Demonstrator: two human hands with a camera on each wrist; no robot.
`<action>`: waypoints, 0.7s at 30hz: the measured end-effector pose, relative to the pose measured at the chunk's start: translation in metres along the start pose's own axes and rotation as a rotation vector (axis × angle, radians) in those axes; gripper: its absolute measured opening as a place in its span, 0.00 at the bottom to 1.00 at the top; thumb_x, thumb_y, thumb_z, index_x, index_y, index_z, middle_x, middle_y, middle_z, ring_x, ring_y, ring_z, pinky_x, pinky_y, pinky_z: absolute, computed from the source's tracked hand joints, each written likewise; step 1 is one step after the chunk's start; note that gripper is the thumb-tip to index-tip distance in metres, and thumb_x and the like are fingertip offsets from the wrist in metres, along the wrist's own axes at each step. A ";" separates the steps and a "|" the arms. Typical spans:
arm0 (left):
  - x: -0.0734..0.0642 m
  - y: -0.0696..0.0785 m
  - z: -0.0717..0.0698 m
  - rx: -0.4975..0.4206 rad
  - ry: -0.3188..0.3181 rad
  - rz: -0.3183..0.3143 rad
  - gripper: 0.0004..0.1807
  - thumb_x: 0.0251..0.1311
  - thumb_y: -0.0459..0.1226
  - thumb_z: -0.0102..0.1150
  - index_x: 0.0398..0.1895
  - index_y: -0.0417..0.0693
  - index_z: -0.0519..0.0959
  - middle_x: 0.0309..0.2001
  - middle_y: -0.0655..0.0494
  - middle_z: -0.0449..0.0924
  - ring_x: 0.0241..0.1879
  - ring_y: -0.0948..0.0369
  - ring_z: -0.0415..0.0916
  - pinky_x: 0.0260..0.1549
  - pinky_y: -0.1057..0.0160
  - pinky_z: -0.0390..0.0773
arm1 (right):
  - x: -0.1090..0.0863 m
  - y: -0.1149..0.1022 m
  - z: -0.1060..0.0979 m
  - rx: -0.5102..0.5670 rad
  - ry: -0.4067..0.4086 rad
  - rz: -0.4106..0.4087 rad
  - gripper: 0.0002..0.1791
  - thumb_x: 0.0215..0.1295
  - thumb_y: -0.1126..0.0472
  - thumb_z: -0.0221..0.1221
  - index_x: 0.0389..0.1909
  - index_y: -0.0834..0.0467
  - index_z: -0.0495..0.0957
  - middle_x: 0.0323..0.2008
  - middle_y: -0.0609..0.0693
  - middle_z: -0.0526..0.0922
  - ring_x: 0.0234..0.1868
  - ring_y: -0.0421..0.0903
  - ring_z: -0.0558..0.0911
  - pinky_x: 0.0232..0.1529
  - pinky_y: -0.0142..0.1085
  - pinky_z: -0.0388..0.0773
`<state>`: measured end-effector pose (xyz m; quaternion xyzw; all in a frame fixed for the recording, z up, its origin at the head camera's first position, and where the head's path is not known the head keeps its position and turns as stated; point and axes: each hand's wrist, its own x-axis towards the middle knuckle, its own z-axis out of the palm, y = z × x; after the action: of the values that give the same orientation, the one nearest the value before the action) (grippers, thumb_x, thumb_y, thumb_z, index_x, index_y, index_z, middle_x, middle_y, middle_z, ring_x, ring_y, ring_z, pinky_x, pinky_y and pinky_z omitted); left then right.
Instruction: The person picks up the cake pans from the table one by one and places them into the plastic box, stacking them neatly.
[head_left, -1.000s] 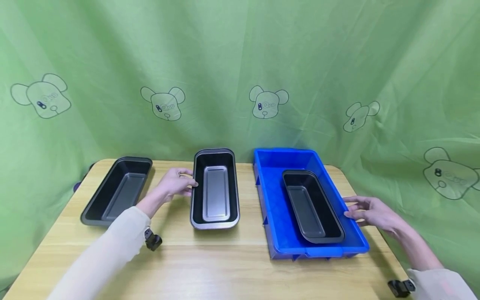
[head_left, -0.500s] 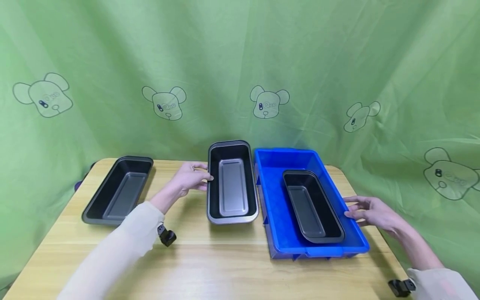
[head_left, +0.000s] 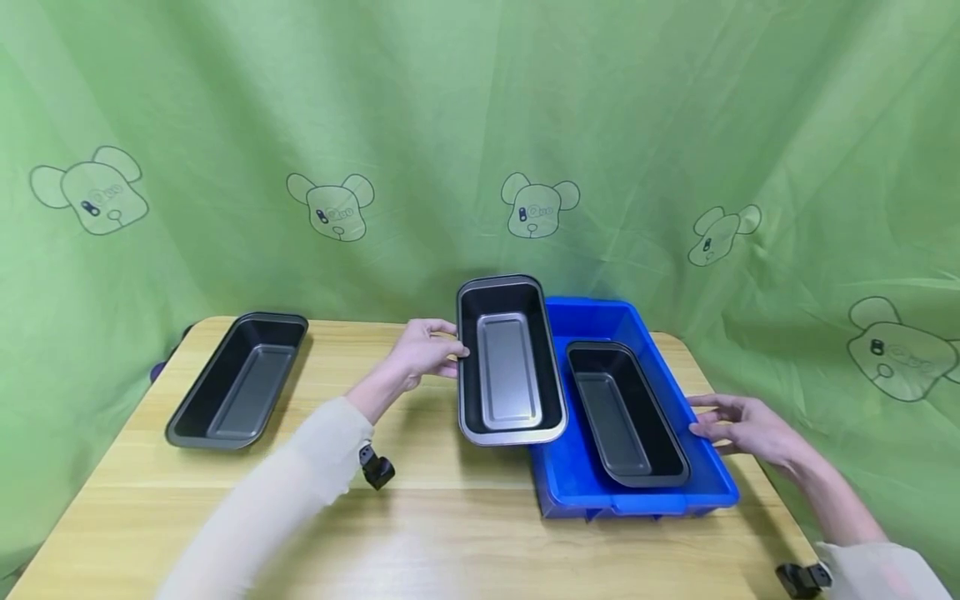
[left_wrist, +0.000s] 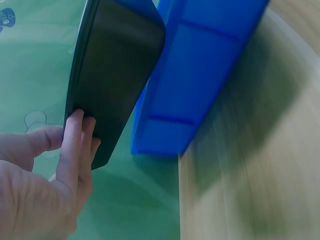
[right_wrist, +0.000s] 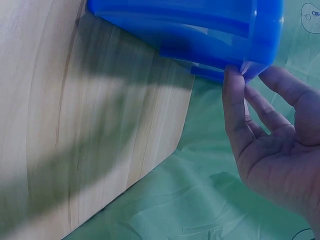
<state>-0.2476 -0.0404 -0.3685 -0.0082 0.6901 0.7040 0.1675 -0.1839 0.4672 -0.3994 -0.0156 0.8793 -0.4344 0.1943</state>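
Pan 1 [head_left: 510,367], aloft and tilted, overlaps the left rim of the bin [head_left: 648,505], which stands near the right edge of the table [head_left: 420,533]. Held by 1 side only, it could swing and catch that rim, or knock pan 2 [head_left: 626,417], since the space left inside looks narrow. The left hand [head_left: 427,348] pinches its left rim, thumb at the rim, fingers close together against the outer wall. The right hand [head_left: 738,427], fingers slightly parted and bent, lightly holds the bin's right rim.
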 end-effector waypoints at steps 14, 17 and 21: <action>0.015 0.002 0.045 -0.038 -0.033 0.025 0.28 0.62 0.22 0.62 0.67 0.29 0.72 0.53 0.29 0.86 0.23 0.61 0.84 0.26 0.68 0.91 | -0.006 0.011 -0.001 0.075 -0.037 -0.037 0.32 0.78 0.61 0.60 0.75 0.69 0.64 0.49 0.44 0.88 0.48 0.38 0.89 0.49 0.38 0.93; 0.016 0.003 0.054 -0.037 -0.040 0.028 0.28 0.62 0.22 0.63 0.67 0.30 0.72 0.53 0.30 0.86 0.23 0.61 0.84 0.26 0.68 0.91 | -0.009 0.015 -0.003 0.118 -0.061 -0.056 0.25 0.78 0.64 0.58 0.72 0.59 0.71 0.48 0.40 0.88 0.48 0.38 0.88 0.50 0.37 0.92; 0.018 0.001 0.066 -0.046 -0.041 0.028 0.28 0.61 0.22 0.63 0.67 0.30 0.73 0.52 0.30 0.87 0.22 0.62 0.83 0.24 0.70 0.90 | -0.013 0.020 -0.003 0.144 -0.081 -0.068 0.22 0.78 0.66 0.57 0.70 0.51 0.74 0.48 0.40 0.87 0.49 0.38 0.88 0.50 0.36 0.92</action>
<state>-0.2503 0.0278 -0.3686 0.0120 0.6701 0.7220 0.1718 -0.1700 0.4842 -0.4092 -0.0491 0.8361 -0.5021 0.2156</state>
